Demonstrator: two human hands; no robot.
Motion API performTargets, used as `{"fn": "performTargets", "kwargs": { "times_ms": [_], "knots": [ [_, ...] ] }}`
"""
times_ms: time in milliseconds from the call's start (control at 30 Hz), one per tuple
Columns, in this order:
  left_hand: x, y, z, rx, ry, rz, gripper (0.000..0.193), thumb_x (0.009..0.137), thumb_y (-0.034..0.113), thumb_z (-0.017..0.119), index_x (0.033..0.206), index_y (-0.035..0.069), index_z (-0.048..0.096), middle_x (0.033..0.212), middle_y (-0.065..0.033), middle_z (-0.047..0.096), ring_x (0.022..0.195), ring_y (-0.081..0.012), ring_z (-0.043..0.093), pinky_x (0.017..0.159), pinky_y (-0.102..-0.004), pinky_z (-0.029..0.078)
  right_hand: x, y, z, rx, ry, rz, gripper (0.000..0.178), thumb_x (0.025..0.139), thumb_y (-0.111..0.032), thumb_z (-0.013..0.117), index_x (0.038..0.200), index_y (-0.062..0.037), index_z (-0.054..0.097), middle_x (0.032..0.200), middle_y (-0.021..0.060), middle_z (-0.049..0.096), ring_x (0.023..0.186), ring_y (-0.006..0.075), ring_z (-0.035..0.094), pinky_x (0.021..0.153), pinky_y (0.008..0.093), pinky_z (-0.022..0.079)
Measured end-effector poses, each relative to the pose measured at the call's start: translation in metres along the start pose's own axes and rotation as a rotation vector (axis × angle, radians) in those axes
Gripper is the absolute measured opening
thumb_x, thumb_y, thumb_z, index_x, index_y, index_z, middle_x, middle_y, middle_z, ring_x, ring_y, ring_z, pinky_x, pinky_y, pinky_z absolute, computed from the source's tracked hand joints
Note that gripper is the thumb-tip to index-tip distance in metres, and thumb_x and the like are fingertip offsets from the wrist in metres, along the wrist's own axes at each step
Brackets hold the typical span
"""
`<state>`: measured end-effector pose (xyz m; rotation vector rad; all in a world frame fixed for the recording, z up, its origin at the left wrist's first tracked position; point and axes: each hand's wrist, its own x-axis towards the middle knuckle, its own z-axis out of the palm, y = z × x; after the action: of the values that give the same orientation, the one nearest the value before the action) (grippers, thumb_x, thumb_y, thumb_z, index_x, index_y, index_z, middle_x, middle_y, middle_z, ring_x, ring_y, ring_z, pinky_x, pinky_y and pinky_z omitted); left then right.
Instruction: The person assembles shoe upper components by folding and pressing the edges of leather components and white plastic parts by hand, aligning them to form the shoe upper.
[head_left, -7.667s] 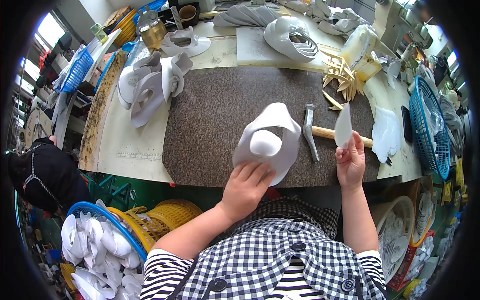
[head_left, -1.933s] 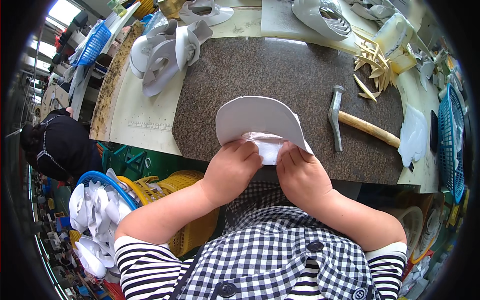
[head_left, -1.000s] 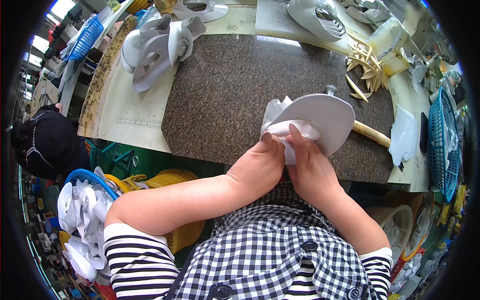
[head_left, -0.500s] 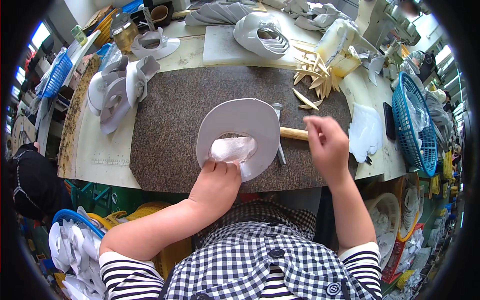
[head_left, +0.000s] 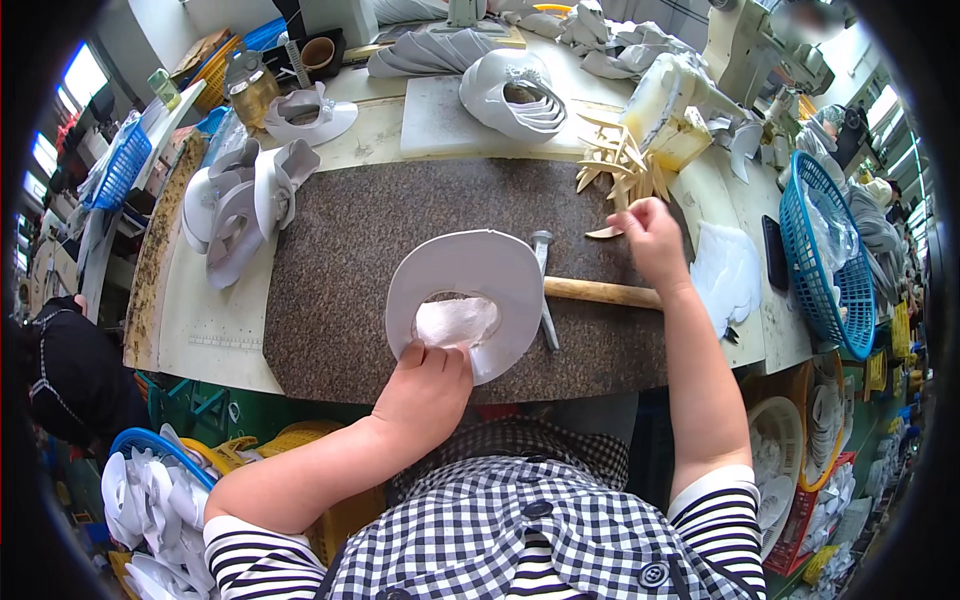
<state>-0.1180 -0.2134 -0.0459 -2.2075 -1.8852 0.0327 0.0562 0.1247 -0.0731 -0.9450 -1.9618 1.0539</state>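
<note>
My left hand [head_left: 430, 385] grips the near edge of a pale grey-white shoe upper [head_left: 505, 262], its fingertips at the rim of the oval opening. A crinkled silvery-white lining [head_left: 452, 322] shows inside that opening. To the right, my right hand [head_left: 655, 240] is closed in a pinch at the end of a beige crescent-shaped piece [head_left: 603, 233]. Several more such beige pieces [head_left: 622, 160] lie heaped just beyond it. A hammer lies between my hands, its wooden handle [head_left: 600, 291] reaching under my right forearm and its metal head [head_left: 547, 310] beside the upper.
Formed white uppers [head_left: 235, 205] stand at the left of the dark speckled board [head_left: 335, 330]; another stack [head_left: 515, 95] sits at the back on a white slab [head_left: 430, 115]. On the right are thin white sheets [head_left: 728, 275], a phone [head_left: 774, 250] and a blue basket [head_left: 820, 265].
My right hand has moved farther away, from above the hammer handle to the beige pieces, and pinches one. My left hand keeps its hold on the upper. The whole view has shifted slightly.
</note>
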Motion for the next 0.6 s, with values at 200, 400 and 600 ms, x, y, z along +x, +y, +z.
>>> {"fn": "performTargets", "kwargs": {
  "times_ms": [200, 400, 600],
  "knots": [
    [-0.016, 0.005, -0.007, 0.04, -0.054, -0.022, 0.042, 0.083, 0.016, 0.054, 0.117, -0.007, 0.061, 0.105, -0.0173, 0.064, 0.101, -0.0285, 0.06, 0.103, -0.0428, 0.039, -0.058, -0.086, -0.029, 0.661, 0.181, -0.14, 0.017, 0.1, -0.016, 0.061, 0.107, -0.0016, 0.057, 0.089, 0.0112, 0.068, 0.074, 0.0154, 0.066, 0.073, 0.0276, 0.056],
    [-0.02, 0.003, -0.001, 0.033, 0.066, 0.053, 0.034, 0.081, 0.02, 0.056, 0.099, -0.006, 0.069, 0.1, -0.0173, 0.066, 0.095, -0.0286, 0.061, 0.096, -0.0394, 0.043, -0.136, -0.149, 0.047, 0.852, -0.612, -0.097, 0.016, 0.099, -0.007, 0.06, 0.113, 0.001, 0.061, 0.098, 0.0125, 0.068, 0.079, 0.0145, 0.068, 0.073, 0.0275, 0.057],
    [-0.022, 0.011, 0.002, 0.028, 0.092, 0.01, 0.027, 0.079, 0.019, 0.058, 0.096, 0.0, 0.068, 0.093, -0.0097, 0.063, 0.095, -0.0237, 0.061, 0.092, -0.0368, 0.045, -0.16, -0.141, 0.112, 0.219, -0.471, -0.01, 0.011, 0.096, -0.007, 0.061, 0.103, 0.0001, 0.065, 0.095, 0.0147, 0.069, 0.083, 0.0262, 0.069, 0.075, 0.0366, 0.054]
  ]
}}
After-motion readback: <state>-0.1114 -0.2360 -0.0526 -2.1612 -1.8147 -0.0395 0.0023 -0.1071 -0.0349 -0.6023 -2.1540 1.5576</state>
